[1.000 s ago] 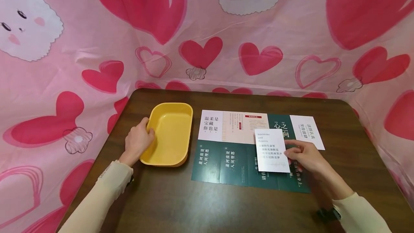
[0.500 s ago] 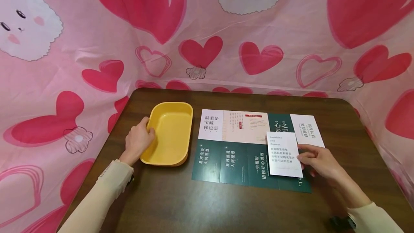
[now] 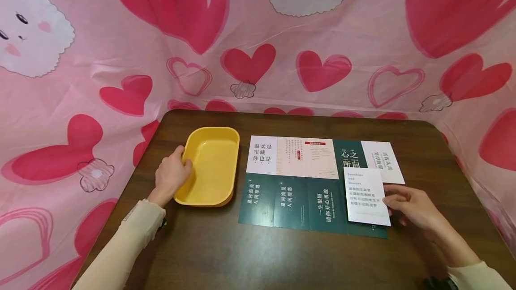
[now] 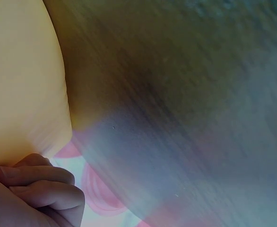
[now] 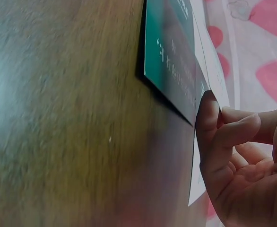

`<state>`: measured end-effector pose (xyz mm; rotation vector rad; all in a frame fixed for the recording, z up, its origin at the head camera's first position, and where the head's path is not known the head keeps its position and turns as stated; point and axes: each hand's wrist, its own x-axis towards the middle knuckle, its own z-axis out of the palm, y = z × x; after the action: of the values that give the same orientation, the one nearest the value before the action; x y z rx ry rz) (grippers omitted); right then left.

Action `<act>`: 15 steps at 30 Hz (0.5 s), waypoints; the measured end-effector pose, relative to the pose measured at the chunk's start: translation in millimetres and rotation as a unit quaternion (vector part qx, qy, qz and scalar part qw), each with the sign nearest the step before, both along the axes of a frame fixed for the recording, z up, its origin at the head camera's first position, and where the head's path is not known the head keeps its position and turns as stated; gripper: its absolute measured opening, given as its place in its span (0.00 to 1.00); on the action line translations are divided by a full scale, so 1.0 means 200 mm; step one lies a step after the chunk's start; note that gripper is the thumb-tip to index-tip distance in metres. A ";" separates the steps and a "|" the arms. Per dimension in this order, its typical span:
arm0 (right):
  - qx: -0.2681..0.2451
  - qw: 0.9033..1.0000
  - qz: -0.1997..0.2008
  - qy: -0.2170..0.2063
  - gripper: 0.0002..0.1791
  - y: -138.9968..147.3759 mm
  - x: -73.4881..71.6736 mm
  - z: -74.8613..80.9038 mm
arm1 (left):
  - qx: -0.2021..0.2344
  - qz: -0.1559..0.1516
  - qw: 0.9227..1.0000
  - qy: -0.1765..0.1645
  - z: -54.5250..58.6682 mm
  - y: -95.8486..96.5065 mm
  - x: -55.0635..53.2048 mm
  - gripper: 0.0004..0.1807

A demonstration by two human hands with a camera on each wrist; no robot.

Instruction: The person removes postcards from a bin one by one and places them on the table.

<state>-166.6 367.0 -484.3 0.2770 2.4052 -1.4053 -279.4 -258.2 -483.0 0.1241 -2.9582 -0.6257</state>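
Note:
My left hand (image 3: 172, 174) grips the left rim of a yellow plastic tray (image 3: 213, 164); in the left wrist view its curled fingers (image 4: 39, 177) lie against the tray's outer wall (image 4: 25, 85). Between thumb and fingers my right hand (image 3: 415, 205) pinches the right edge of a white printed card (image 3: 367, 207). That card overlaps the lower right of a block of cards (image 3: 290, 200) laid edge to edge in two rows, green, white and pale pink. Seen from the right wrist, thumb and fingers (image 5: 233, 135) meet at the card's edge, close to a green card's corner (image 5: 167, 71).
Under everything is a dark brown wooden table (image 3: 242, 258) with rounded far corners. A pink cloth (image 3: 258, 26) printed with hearts and fluffy white faces hangs behind the table and along both sides. The tray stands left of the card block.
My right hand has moved right and slightly toward me with the white card, uncovering more of the green cards beneath. The left hand and the tray have stayed in place.

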 end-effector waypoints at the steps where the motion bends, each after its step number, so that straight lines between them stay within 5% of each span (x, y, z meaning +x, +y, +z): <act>1: -0.001 1.000 -0.003 0.001 0.32 0.01 0.01 0.00 | 0.000 0.000 1.000 0.000 0.00 0.00 0.00 0.20; 15: 0.011 0.999 -0.008 0.047 0.28 0.16 0.10 -0.04 | 0.005 0.003 1.000 -0.011 0.01 0.01 0.00 0.21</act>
<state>-145.6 399.2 -492.1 0.2419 2.5012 -1.4306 -279.0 -257.0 -481.7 0.1412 -2.9739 -0.6435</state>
